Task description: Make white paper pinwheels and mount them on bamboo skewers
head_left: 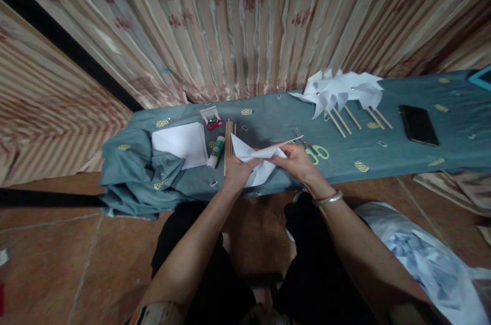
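Both hands grip a white paper pinwheel (259,176) with folded blades, held low over the front edge of the cloth-covered bench. My left hand (240,171) pinches its left side, and my right hand (297,162) pinches its right side, a silver bangle on that wrist. Thin wooden sticks (229,138) lie just beyond my left hand, beside a glue stick (216,152) with a green label. Scissors (318,153) with light green handles rest behind my right hand, partly hidden by it.
White paper sheets (180,143) lie at the left near a small red box of metal pins (211,118). Several finished pinwheels (341,92) on sticks lie at the back right, with a black phone (418,125) beyond. A white plastic bag (422,258) stands on the floor.
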### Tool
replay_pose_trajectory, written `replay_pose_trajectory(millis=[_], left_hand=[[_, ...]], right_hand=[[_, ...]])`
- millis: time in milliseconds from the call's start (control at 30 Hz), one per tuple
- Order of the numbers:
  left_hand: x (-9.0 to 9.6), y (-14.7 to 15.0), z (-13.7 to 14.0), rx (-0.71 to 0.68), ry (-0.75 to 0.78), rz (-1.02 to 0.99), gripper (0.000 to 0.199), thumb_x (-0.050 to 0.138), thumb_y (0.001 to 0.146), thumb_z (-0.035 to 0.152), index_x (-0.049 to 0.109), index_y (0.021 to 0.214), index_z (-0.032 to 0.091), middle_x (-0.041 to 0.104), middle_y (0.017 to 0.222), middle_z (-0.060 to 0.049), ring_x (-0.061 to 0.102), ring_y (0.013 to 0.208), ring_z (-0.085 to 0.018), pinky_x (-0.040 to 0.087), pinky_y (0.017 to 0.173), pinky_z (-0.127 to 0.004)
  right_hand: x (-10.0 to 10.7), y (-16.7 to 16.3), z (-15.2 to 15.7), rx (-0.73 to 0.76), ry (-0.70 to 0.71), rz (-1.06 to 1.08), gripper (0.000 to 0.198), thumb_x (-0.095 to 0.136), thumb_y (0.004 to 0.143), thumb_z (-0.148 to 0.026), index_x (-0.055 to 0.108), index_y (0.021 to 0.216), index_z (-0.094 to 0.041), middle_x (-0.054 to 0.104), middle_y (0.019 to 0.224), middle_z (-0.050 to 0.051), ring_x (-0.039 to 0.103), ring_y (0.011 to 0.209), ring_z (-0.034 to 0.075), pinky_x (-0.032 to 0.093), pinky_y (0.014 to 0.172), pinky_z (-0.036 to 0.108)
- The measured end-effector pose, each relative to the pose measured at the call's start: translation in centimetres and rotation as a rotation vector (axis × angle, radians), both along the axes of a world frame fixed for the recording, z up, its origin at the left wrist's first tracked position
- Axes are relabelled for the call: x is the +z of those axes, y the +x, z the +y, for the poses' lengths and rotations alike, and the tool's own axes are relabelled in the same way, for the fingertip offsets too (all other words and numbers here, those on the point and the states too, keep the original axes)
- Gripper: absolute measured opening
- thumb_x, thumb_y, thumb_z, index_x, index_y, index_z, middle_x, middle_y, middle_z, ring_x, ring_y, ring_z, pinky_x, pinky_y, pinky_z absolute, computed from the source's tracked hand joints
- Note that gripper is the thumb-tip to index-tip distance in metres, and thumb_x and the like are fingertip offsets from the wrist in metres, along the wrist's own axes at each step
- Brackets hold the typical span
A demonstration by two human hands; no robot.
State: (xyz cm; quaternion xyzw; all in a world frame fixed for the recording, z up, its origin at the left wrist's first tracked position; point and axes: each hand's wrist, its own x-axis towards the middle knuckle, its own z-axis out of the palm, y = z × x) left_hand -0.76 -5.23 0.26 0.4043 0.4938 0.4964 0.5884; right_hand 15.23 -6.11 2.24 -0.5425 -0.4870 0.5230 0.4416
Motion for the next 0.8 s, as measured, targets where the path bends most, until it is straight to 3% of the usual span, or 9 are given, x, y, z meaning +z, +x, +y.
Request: replay_pose_trajectory(millis=[400, 800], left_hand=[[0.12, 0.28, -0.06, -0.006, 0.021, 0.053, 0.020, 0.077, 0.051, 0.019, 0.075, 0.071, 0.015, 0.072, 0.069, -0.001, 0.067, 0.067, -0.019, 0.053, 0.066, -0.027], [0.70, 0.32, 0.11, 0.008, -0.001, 0.069, 0.016, 0.076, 0.048, 0.012, 0.073, 0.063, 0.015, 0.070, 0.064, -0.001, 0.067, 0.066, -0.019, 0.054, 0.066, -0.027]], right_hand=[[-0.43, 0.27, -0.34, -0.004, 0.027, -0.084, 0.034, 0.077, 0.057, -0.043, 0.074, 0.079, -0.017, 0.073, 0.074, 0.003, 0.063, 0.067, 0.019, 0.051, 0.064, 0.031], [-0.76, -0.10, -0.37, 0.002, 0.024, -0.016, 0.035, 0.078, 0.056, -0.047, 0.074, 0.075, -0.017, 0.072, 0.070, 0.002, 0.061, 0.063, 0.017, 0.050, 0.062, 0.030]])
